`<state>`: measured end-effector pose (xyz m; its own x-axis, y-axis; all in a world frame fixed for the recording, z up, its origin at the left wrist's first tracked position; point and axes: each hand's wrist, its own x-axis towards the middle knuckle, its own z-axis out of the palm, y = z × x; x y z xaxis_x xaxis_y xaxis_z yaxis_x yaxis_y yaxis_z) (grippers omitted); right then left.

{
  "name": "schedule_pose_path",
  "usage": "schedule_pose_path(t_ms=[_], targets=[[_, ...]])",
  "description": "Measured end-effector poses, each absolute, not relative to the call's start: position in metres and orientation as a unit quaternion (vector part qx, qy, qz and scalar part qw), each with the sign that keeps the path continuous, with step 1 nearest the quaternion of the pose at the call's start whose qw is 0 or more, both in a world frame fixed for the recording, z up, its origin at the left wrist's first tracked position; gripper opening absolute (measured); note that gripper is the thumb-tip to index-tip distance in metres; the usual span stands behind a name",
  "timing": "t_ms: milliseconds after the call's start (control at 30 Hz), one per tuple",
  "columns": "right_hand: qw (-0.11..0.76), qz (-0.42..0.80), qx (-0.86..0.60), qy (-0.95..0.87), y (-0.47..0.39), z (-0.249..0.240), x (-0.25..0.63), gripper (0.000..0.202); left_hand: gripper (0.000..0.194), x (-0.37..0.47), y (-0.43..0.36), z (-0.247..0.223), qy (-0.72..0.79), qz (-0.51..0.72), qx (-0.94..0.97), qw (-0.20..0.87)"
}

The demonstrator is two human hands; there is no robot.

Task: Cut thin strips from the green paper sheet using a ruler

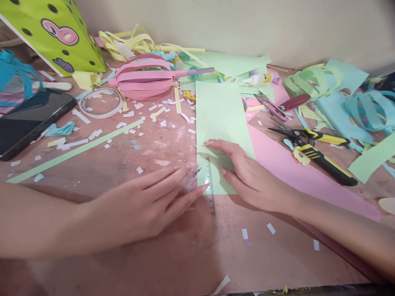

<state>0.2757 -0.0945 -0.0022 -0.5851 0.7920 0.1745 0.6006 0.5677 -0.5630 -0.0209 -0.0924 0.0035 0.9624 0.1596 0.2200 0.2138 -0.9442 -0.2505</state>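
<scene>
A light green paper sheet (224, 111) lies lengthwise on the table, its near edge toward me. Over its near left part lies a small clear ruler (210, 189), its marked edge running away from me and its near end past the sheet. My left hand (148, 201) reaches in from the left, fingers stretched over the ruler, fingertips touching it. On the sheet, to the right of the ruler, rests my right hand (247, 174), thumb and fingers apart, with nothing held in it.
Yellow-black snips (317, 152), a pink cutter (273, 107) and pink paper (286, 168) are at right. Behind lie a pink paper lantern (145, 77) and a glue bottle (257, 79). Left are a tape roll (83, 107), phone (33, 119), green bag (64, 37) and paper scraps.
</scene>
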Motion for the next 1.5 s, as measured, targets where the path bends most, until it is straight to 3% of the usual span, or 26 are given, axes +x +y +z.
schedule_pose_path(t_ms=[167, 333, 900, 1200, 1500], targets=[[0.207, 0.210, -0.396, -0.870, -0.094, -0.001, 0.275, 0.050, 0.067, -0.018, -0.101, 0.005, -0.162, -0.094, -0.979, 0.086], [0.188, 0.167, -0.372, -0.893, -0.095, -0.001, 0.273, 0.055, 0.058, -0.011, -0.078, 0.002, -0.114, -0.091, -0.989, -0.026], [0.149, 0.159, -0.354, -0.910, -0.092, -0.005, 0.276, 0.071, 0.052, -0.013, -0.081, 0.008, -0.144, -0.053, -0.983, -0.099], [0.149, 0.158, -0.358, -0.908, -0.095, -0.006, 0.277, 0.076, 0.067, -0.019, -0.083, 0.007, -0.144, -0.038, -0.986, -0.071], [0.148, 0.160, -0.367, -0.904, -0.096, -0.005, 0.275, 0.075, 0.065, -0.021, -0.078, 0.007, -0.133, -0.048, -0.984, -0.104]])
